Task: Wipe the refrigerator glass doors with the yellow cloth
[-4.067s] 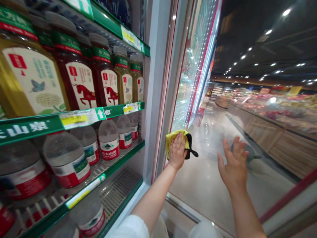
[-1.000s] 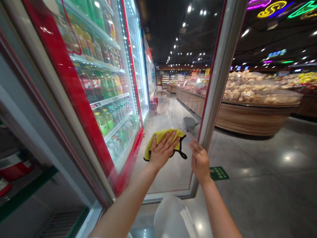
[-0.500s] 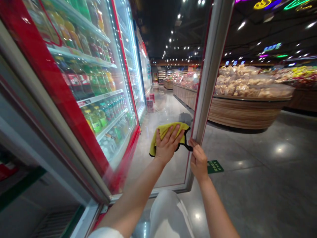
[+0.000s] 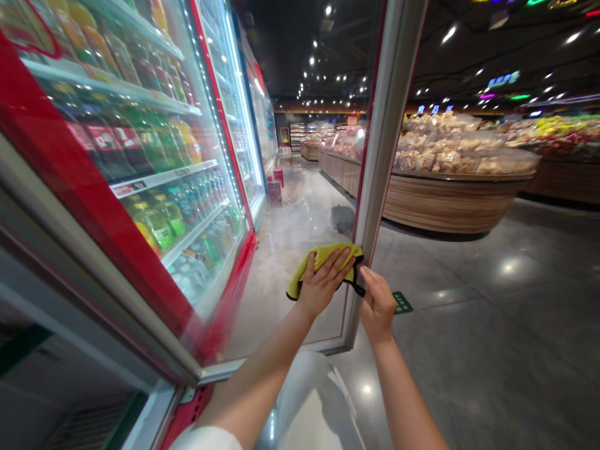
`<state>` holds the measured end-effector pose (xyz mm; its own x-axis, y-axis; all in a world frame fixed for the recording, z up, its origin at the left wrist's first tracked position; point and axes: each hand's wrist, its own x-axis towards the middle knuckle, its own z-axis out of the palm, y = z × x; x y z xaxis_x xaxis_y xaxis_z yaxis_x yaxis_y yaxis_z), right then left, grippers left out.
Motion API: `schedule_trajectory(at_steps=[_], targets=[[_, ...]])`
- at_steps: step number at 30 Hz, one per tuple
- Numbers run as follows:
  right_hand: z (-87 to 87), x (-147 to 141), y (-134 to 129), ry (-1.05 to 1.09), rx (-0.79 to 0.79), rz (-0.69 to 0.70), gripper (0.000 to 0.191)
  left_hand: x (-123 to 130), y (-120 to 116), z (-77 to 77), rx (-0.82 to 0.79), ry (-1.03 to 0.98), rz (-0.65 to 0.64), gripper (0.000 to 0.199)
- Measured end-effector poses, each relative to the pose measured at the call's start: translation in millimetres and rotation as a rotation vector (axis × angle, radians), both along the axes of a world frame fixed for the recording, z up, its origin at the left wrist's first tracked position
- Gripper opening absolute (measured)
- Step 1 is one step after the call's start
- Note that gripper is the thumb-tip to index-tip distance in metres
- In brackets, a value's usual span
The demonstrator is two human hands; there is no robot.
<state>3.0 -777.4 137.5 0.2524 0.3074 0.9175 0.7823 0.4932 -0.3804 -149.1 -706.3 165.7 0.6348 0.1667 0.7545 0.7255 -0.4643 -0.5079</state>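
Observation:
My left hand (image 4: 321, 284) lies flat over a yellow cleaning cloth (image 4: 307, 265) with black edging and holds it against the glass. The fingers are stretched toward the upper right, close to the frame. Behind the cloth is the clear pane of an open cooler door (image 4: 300, 325). At the pane's right side runs the grey metal door frame (image 4: 375, 187). My right hand (image 4: 379, 303) is closed round the edge of this frame, just below the cloth's black corner loop. Some of its fingers are hidden behind the palm.
On the left, a red-trimmed cooler (image 4: 154, 275) holds several rows of bottles (image 4: 140, 147). A wood-sided display bin (image 4: 435, 203) full of bagged goods stands at the right. A green exit sign (image 4: 402, 303) lies on the floor. My light-clad knee (image 4: 309, 394) is below the door.
My left hand and the cloth have slid right and slightly down the glass, up to the frame. The right hand keeps its place on the frame. The view has shifted a little.

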Motion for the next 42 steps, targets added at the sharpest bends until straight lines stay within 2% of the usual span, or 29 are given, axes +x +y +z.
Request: schedule_trajectory(at_steps=[3, 5, 7, 10, 12, 14, 18, 19, 21, 25, 27, 29, 31, 33, 34, 36, 39, 40, 42], targets=[[-6.0, 6.9, -6.0, 0.012, -0.023, -0.027, 0.058, -18.3, -2.6, -27.0, 0.024, 0.150, -0.071, 0.055], [-8.2, 11.6, -9.5, 0.019, -0.036, -0.048, 0.059, -25.8, -3.1, -34.2, 0.018, 0.210, -0.114, 0.055], [-8.1, 14.5, -11.3, 0.021, -0.042, -0.062, 0.060, -22.0, -2.0, -29.9, -0.009, 0.175, -0.105, 0.054], [-7.6, 13.9, -10.4, -0.017, -0.049, -0.053, 0.060, -3.5, 0.7, -17.9, -0.073, 0.026, -0.049, 0.053], [-11.5, 10.5, -8.6, -0.061, -0.060, -0.053, 0.060, 4.6, 0.9, -19.2, -0.097, -0.013, -0.056, 0.053], [-20.3, 6.3, -7.6, -0.103, -0.074, -0.064, 0.058, 2.0, -0.6, -31.2, -0.090, 0.019, -0.089, 0.052], [-40.4, -1.2, -10.1, -0.190, -0.125, -0.089, 0.057, -25.6, -3.4, -57.9, -0.034, 0.157, -0.156, 0.049], [-42.9, -3.0, -11.1, -0.208, -0.139, -0.099, 0.057, -32.6, -2.7, -58.5, -0.023, 0.191, -0.170, 0.049], [-43.3, -7.5, -12.3, -0.217, -0.143, -0.121, 0.057, -42.7, 0.6, -49.8, -0.023, 0.219, -0.166, 0.050], [-34.8, -23.2, -11.3, -0.181, -0.076, -0.122, 0.055, -53.6, 4.7, -22.5, -0.142, 0.059, -0.042, 0.059], [-32.5, -33.6, -11.2, -0.173, -0.061, -0.098, 0.055, -61.0, 0.6, -24.7, -0.168, -0.034, 0.006, 0.063], [-32.4, -43.6, -12.3, -0.181, -0.057, -0.064, 0.056, -70.6, -6.6, -40.2, -0.130, -0.050, 0.010, 0.060], [-31.8, -52.4, -13.8, -0.198, -0.043, -0.027, 0.058, -79.5, -12.9, -58.7, -0.084, 0.034, -0.033, 0.053], [-28.0, -59.4, -14.6, -0.213, -0.024, 0.008, 0.059, -85.4, -14.1, -67.4, -0.059, 0.138, -0.096, 0.046], [-24.8, -62.3, -14.7, -0.217, -0.011, 0.022, 0.060, -87.4, -12.4, -65.7, -0.047, 0.168, -0.118, 0.045], [-16.9, -67.3, -14.0, -0.218, 0.009, 0.041, 0.060, -91.7, -5.9, -51.6, -0.029, 0.151, -0.112, 0.046], [-8.4, -73.4, -12.4, -0.211, 0.018, 0.060, 0.058, -106.8, 2.4, -26.4, -0.048, 0.042, -0.021, 0.056], [-7.6, -75.3, -11.9, -0.214, 0.010, 0.062, 0.058, -114.9, 2.5, -23.5, -0.066, 0.006, 0.013, 0.059], [-8.8, -79.4, -11.0, -0.242, -0.020, 0.057, 0.060, -133.8, -2.2, -30.3, -0.092, -0.050, 0.063, 0.062]])
